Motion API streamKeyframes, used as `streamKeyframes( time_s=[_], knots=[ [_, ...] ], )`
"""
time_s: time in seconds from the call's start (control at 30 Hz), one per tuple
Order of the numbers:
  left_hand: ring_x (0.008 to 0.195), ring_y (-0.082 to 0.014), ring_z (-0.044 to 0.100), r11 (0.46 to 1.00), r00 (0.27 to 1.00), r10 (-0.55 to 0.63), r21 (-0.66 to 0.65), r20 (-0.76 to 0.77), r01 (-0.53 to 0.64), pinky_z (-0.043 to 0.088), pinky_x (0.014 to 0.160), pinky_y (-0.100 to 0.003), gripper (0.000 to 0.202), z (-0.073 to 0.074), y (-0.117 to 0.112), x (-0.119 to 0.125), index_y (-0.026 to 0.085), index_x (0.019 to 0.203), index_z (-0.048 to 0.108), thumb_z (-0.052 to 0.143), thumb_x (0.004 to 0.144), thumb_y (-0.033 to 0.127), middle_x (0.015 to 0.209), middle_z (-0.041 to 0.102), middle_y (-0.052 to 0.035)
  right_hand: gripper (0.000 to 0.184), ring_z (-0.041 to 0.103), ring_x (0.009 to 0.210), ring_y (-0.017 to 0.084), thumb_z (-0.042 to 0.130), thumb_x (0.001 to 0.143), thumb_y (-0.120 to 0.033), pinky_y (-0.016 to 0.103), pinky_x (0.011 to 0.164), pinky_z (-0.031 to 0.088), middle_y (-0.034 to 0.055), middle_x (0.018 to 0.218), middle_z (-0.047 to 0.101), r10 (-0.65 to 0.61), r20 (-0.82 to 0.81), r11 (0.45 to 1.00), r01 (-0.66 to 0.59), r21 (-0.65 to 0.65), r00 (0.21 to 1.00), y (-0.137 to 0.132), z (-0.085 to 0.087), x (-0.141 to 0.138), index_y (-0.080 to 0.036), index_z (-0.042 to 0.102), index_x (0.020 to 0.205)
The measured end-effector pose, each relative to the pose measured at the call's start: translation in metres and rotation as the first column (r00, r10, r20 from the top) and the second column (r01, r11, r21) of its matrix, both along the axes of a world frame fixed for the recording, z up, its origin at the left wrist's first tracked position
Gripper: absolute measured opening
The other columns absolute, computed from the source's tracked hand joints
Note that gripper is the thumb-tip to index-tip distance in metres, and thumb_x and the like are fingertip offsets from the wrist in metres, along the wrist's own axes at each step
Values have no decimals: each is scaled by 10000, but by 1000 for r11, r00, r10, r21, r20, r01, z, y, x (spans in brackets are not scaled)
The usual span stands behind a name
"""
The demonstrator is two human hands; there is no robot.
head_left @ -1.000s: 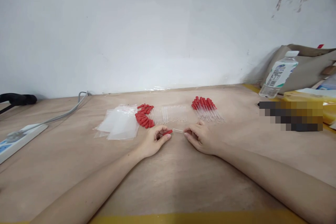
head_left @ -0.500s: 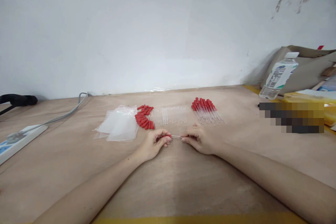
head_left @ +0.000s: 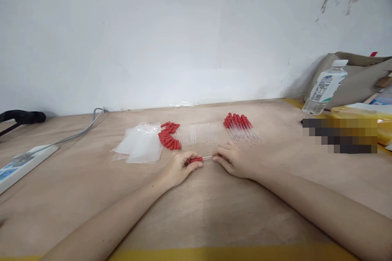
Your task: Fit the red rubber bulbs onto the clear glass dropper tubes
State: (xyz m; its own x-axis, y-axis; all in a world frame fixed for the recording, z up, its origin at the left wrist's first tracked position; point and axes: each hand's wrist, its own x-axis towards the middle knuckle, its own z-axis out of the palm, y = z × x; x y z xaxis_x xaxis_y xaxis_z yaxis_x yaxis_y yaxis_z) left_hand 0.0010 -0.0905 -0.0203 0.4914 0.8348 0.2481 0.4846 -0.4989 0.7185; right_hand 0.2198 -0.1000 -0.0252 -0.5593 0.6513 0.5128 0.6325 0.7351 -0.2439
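Observation:
My left hand pinches a red rubber bulb just above the brown table. My right hand pinches a thin clear glass tube whose end meets the bulb. Both hands are closed, close together at the table's middle. Behind them lie a heap of loose red bulbs, a row of clear tubes, and a fan of finished droppers with red bulbs.
A stack of clear plastic bags lies left of the red bulbs. A white power strip with a grey cable sits at far left. At right stand a tilted water bottle, a brown bag and yellow boxes.
Both hands have shifted slightly nearer to me and closer together; the tube's end has gone into the red bulb, which a second ago was apart from it.

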Motion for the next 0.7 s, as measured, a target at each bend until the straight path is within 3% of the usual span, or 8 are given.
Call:
streamKeyframes(
  time_s=[0.13,0.3,0.43,0.53,0.7],
  knots=[
    [658,-129,588,998,1000,4,60,-26,-2,471,595,-228,197,1,-1,0,191,859,640,551,784,351,772,660,-4,122,513,714,138,429,839,-223,253,639,382,34,783,580,-1,-72,996,-5,-85,997,0,2,3,-177,539,867],
    [618,-125,569,999,1000,-9,50,-20,10,452,553,-216,202,-5,1,-1,181,833,646,551,783,352,720,647,-3,125,505,692,129,419,840,-192,241,629,386,28,749,575,69,-137,997,-73,-28,988,1,-2,-1,-177,538,803],
    [632,-125,574,999,999,-26,35,-20,26,457,570,-217,213,-5,0,-2,171,856,642,550,785,349,747,653,-11,145,491,662,124,422,839,-186,232,618,378,24,699,569,84,-116,996,-82,20,990,2,-4,-8,-167,554,783],
    [641,-123,576,995,999,-28,97,-47,32,453,580,-214,194,-4,-1,-2,167,848,647,547,789,322,749,660,-11,189,484,650,126,409,850,-210,230,608,372,30,679,563,78,-87,996,-75,40,993,2,-4,-11,-161,565,756],
    [620,-114,576,987,997,-15,158,-70,26,447,554,-202,176,-3,0,-1,169,839,645,542,795,304,740,666,-5,246,492,636,119,386,874,-249,220,588,364,31,687,570,46,-65,998,-48,-26,997,4,-4,-14,-160,577,746]
  ],
)
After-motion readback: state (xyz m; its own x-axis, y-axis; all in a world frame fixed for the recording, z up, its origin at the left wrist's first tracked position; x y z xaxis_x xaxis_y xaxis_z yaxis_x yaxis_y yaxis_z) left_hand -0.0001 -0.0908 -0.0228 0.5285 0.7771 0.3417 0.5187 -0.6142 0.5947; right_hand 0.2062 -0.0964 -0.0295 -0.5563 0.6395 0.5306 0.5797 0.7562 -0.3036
